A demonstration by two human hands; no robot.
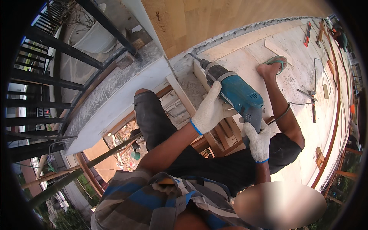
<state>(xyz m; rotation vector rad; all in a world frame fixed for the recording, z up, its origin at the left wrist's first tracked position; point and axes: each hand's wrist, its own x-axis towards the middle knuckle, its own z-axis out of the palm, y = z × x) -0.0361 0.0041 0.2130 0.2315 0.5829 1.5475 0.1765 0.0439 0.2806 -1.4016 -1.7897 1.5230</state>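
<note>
Drilling or lining up with a teal hammer drill (pixel 238 91), by the looks of it

Holding it mid-scene, with the right hand (pixel 256 140) wrapped around the rear grip (pixel 253 114) and the left hand (pixel 209 109) curled against its front part. Aiming the bit (pixel 194 56) far-left toward the concrete edge (pixel 207 46) beside the wood planks (pixel 214 15); can't tell if touching. Probably calls for bracing and pushing straight.

"Is there any writing on show?"
"A single word in white lettering (pixel 227 100), on the side of the teal-and-black plastic power drill (pixel 239 92)."
"How does it run?"
"Lengthwise along the casing, near its lower-left edge in this view."
"And the long, narrow, red-and-black spirit level (pixel 307 34)?"
"Any markings there are too small to read."
</note>
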